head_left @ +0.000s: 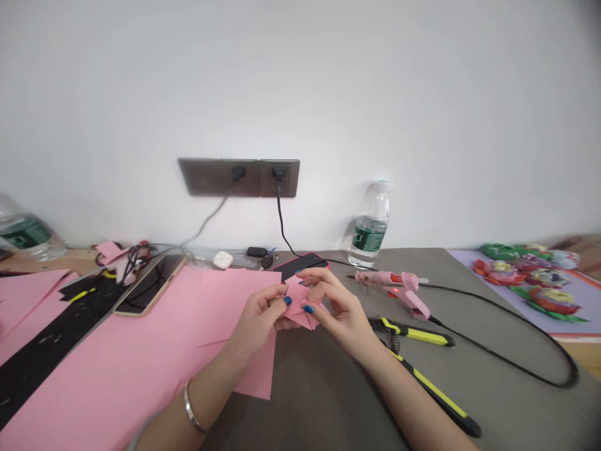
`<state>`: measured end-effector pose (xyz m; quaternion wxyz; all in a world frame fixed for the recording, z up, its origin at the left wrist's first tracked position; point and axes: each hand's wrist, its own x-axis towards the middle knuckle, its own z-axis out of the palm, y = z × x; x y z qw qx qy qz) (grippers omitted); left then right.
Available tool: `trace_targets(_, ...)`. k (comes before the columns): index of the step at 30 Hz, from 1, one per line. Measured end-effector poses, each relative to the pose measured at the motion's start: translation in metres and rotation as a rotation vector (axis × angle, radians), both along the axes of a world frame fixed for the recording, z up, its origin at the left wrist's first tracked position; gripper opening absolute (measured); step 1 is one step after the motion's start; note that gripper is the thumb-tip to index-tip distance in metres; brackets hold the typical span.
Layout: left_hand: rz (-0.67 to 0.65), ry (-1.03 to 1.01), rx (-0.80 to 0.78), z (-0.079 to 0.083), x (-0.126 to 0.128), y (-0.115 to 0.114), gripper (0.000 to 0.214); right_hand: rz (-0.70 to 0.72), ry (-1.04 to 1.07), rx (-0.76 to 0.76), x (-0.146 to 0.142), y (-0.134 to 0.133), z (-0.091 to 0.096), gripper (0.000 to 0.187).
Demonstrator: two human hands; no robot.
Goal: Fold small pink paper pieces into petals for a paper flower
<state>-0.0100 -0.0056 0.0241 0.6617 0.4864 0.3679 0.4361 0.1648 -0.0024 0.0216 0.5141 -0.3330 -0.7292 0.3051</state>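
Note:
Between my two hands is a small folded piece of pink paper [297, 299], held above the table. My left hand [263, 313] is closed on its left side, the thumb pressing on the front. On the right side, my right hand [335, 307] pinches the same paper with bent fingers. Several layers or pointed corners show at the paper's lower edge; the exact fold is too small to make out. Large pink paper sheets [126, 357] lie beneath and to the left of my left hand. A dark phone with a pink edge [300, 265] lies just behind my hands.
Right of my hands lie a pink glue gun [394, 285] with a looping black cord and yellow-black pliers [427, 376]. A water bottle [370, 228] stands by the wall. Another phone [150, 285] rests on the left, and colourful paper flowers [544, 275] sit far right.

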Motion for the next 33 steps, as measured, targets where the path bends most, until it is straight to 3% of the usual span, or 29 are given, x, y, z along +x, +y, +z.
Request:
trace_targets(3,0.002,0.13,0.103,-0.001,0.0005,-0.0008,0.032,-0.076,0.019,-0.016,-0.0043,0.0006,-0.002,0.016)
trace_targets(9,0.03,0.215,0.165,-0.0049,0.0001,-0.0035,0.031,-0.159,0.055,-0.008,-0.0073,0.0009,-0.0044,0.018)
trace_targets(17,0.007,0.417,0.336,-0.0034,-0.0043,-0.0034,0.03,-0.177,0.062,-0.06,-0.0071,0.0021,-0.0078,0.022)
trace_targets(26,-0.093,0.272,0.282,-0.0001,-0.0014,-0.0063,0.028,-0.161,0.15,-0.193,-0.0083,0.0014,-0.0038,0.022)
trace_targets(33,-0.1,0.253,0.239,-0.0025,-0.0026,-0.0049,0.034,-0.095,0.162,-0.343,-0.0041,0.0047,-0.0017,0.026)
